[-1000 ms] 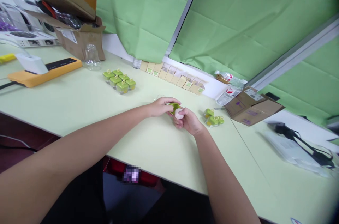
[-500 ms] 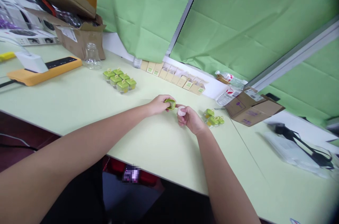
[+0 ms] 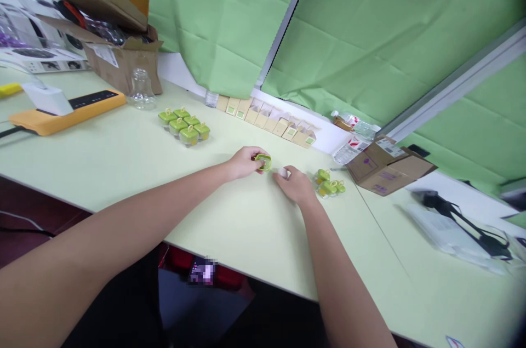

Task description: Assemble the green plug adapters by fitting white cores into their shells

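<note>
My left hand (image 3: 247, 163) is closed on a small green lid (image 3: 266, 164), its hollow underside turned toward my right hand. The thumb lies over the lid's edge. Just to the right, over the table, my right hand (image 3: 296, 184) pinches a small rounded white piece (image 3: 282, 172), partly covered by the fingers; its exact kind cannot be made out. A small gap separates the two hands. Beyond my right wrist stands a small group of clear cups with green looped lids (image 3: 329, 186). More such green-lidded cups (image 3: 189, 133) form a block on the left.
Small cardboard cartons (image 3: 263, 117) line the wall. An orange power strip (image 3: 69, 112), a clear jar (image 3: 142, 89) and a stuffed cardboard box (image 3: 123, 63) are on the left. At right are plastic bottles (image 3: 349, 148), a cardboard box (image 3: 380, 167) and a black cable (image 3: 468, 222).
My right hand has turned over, its back now facing up, and the white piece is more hidden by its fingers. The left hand keeps the lid in nearly the same place.
</note>
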Available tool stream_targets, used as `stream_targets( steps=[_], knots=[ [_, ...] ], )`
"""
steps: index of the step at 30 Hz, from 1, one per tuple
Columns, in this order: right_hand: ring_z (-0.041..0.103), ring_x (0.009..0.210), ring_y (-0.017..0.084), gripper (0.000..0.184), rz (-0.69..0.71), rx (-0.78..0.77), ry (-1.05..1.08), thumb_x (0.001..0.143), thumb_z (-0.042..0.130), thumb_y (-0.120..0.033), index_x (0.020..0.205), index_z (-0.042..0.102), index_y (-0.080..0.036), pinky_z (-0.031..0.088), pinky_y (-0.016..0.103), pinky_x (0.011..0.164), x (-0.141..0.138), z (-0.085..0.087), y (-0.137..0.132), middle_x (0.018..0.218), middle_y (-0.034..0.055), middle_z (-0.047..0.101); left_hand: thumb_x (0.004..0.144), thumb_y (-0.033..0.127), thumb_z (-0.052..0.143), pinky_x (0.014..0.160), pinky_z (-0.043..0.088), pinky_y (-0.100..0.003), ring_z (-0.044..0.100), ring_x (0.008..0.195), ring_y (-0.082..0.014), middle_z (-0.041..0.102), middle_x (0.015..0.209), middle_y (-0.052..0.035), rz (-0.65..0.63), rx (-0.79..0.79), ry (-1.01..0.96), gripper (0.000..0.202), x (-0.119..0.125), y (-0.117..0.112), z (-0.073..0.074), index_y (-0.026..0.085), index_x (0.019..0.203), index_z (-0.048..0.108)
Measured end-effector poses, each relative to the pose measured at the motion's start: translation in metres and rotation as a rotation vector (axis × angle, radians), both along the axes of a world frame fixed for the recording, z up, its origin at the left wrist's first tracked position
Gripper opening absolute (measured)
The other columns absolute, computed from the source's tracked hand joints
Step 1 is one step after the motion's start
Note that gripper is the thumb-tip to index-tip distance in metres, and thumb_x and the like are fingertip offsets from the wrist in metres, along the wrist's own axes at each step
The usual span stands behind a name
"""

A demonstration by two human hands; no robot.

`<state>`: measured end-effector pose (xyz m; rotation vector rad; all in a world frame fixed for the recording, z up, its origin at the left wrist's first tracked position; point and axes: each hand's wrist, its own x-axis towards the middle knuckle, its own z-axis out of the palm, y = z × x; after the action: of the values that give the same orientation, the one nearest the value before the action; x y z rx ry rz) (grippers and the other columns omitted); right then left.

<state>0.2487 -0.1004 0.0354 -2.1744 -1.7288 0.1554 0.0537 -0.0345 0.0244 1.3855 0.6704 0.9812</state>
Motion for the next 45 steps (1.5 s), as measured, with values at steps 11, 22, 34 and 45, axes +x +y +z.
stream_targets(
  steps=[11, 22, 34, 45],
  knots=[
    [0.062, 0.096, 0.021, 0.018, 0.485, 0.515, 0.283, 0.088, 0.062, -0.035, 0.094, 0.075, -0.024, 0.055, 0.033, 0.073, -0.036, 0.019, -0.011, 0.107, 0.0081, 0.061, 0.074, 0.001, 0.058, 0.079, 0.06, -0.034, 0.065, 0.079, -0.0131, 0.068, 0.092, -0.0046, 0.016, 0.01, -0.031, 0.027, 0.002, 0.001, -0.004, 0.013, 0.096, 0.069],
    [0.066, 0.086, 0.02, 0.015, 0.392, 0.438, 0.191, 0.082, 0.063, -0.019, 0.089, 0.076, -0.022, 0.059, 0.034, 0.073, -0.031, -0.001, 0.001, 0.103, 0.0084, 0.063, 0.062, 0.0, 0.059, 0.085, 0.053, -0.031, 0.066, 0.091, -0.017, 0.07, 0.108, -0.0081, -0.098, 0.192, 0.061, 0.051, 0.006, -0.002, -0.013, 0.014, 0.11, 0.068],
    [0.063, 0.086, 0.019, 0.011, 0.328, 0.373, 0.18, 0.078, 0.063, -0.017, 0.076, 0.072, -0.022, 0.052, 0.035, 0.078, -0.033, 0.006, -0.002, 0.1, 0.0054, 0.06, 0.069, 0.006, 0.061, 0.07, 0.05, -0.025, 0.062, 0.082, -0.0141, 0.069, 0.102, -0.0076, -0.101, 0.478, 0.196, 0.051, 0.0, -0.012, -0.012, 0.016, 0.119, 0.065],
    [0.067, 0.086, 0.018, 0.018, 0.367, 0.366, 0.093, 0.08, 0.065, -0.015, 0.079, 0.079, -0.026, 0.053, 0.034, 0.081, -0.028, 0.006, -0.003, 0.101, 0.0044, 0.065, 0.069, 0.007, 0.065, 0.07, 0.05, -0.025, 0.064, 0.086, -0.0156, 0.069, 0.102, -0.0084, -0.103, 0.455, 0.151, 0.047, 0.002, -0.007, -0.019, 0.015, 0.115, 0.065]
  ],
)
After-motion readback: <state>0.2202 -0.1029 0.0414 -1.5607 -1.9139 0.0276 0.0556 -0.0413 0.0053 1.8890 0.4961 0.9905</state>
